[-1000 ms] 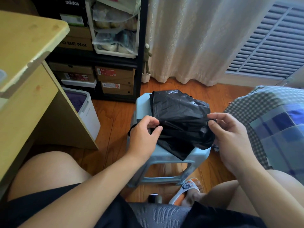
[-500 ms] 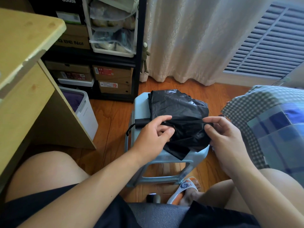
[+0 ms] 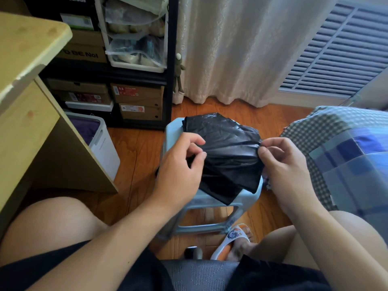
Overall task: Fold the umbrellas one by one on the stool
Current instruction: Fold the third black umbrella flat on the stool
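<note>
A black umbrella [image 3: 228,158], its glossy, creased cloth bunched into loose flat folds, lies across the top of a pale blue plastic stool [image 3: 174,133], its long axis running left to right, with a corner of cloth hanging over the stool's near edge. The left hand [image 3: 180,171] covers the umbrella's left end, fingers curled and pinching the cloth there; the right hand [image 3: 283,162] pinches the cloth's right edge between thumb and forefinger. Half a second ago the left hand's fingers lay stretched over the middle of the cloth and the umbrella's dark handle end showed to the left of them; now that end is hidden under the hand. The stool stands on a wooden floor [image 3: 134,148], with a wooden table [image 3: 27,66] to the left, a shelf of shoe boxes [image 3: 138,101] behind, and a checked bed cover [image 3: 344,143] to the right.
</note>
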